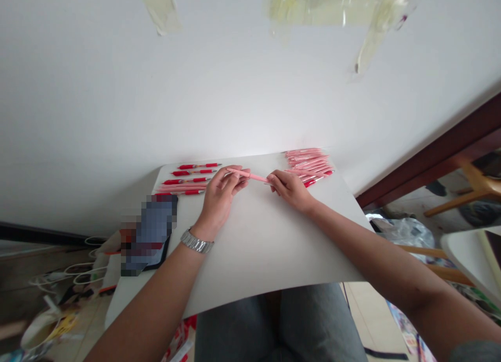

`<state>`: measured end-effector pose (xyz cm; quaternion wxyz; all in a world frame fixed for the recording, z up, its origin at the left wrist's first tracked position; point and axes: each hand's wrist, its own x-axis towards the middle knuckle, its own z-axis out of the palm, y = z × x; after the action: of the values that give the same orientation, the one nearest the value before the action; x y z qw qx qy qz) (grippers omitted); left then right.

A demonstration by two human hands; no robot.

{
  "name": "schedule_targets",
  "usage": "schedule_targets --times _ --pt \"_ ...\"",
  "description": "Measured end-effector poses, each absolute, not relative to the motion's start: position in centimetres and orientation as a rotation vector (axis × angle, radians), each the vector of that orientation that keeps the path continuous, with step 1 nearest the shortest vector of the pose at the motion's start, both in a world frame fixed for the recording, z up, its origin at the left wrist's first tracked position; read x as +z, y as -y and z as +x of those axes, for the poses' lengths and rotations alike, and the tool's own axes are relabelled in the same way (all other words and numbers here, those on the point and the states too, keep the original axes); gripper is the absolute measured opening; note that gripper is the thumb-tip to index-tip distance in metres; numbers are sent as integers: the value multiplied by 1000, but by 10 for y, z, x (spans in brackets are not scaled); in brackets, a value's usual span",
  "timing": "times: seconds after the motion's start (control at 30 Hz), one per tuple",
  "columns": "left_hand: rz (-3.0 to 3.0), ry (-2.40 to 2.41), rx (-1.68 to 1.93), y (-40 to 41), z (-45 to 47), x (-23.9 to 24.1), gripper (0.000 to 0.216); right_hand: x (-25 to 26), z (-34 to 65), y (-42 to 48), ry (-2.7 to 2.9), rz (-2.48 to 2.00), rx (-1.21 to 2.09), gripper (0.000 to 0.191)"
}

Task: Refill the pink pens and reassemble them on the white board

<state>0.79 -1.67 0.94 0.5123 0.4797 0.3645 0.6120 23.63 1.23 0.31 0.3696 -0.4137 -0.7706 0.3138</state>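
Observation:
Above the middle of the white table (250,247), a slim pink pen (258,178) spans between my two hands. My left hand (223,192), with a metal watch on its wrist, grips the pen's left end between thumb and fingers. At the right end, my right hand (288,187) pinches the pen, its fingertips partly hiding that end. To the left lie several red pens (190,181) in a loose row, with slim pink pens (182,186) among them. A pile of pink pens (307,159) lies at the back right, beyond my right hand, with red ones at its near edge.
A dark phone-like thing (154,231), blurred by pixels, lies at the table's left edge. The white wall (235,91) rises directly behind the table. White cables (78,270) hang at the left. To the right stand wooden furniture and a plastic bag (410,231).

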Motion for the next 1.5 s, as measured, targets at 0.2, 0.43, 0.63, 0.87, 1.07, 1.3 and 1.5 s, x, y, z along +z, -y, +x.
schedule_targets --times 0.2,0.43,0.63,0.87,1.07,1.3,1.5 --pt "1158 -901 1475 16 8 9 32 -3 236 -14 1936 -1029 806 33" --pt "1146 -905 1473 15 7 9 33 -5 236 -14 1961 -1004 730 25" --pt "1166 -894 1453 17 7 11 32 2 237 -12 1979 -1061 784 43" --pt "1164 -923 1479 15 6 10 34 -5 237 -13 1968 -1036 804 40" --pt "1173 -934 1470 15 5 10 34 -3 237 -13 1975 -1037 779 32" --pt "1171 -964 1482 16 5 9 37 2 237 -12 1989 -1049 815 44" --pt "1163 -991 1502 15 4 9 33 -6 236 -13 1939 -1020 769 32"
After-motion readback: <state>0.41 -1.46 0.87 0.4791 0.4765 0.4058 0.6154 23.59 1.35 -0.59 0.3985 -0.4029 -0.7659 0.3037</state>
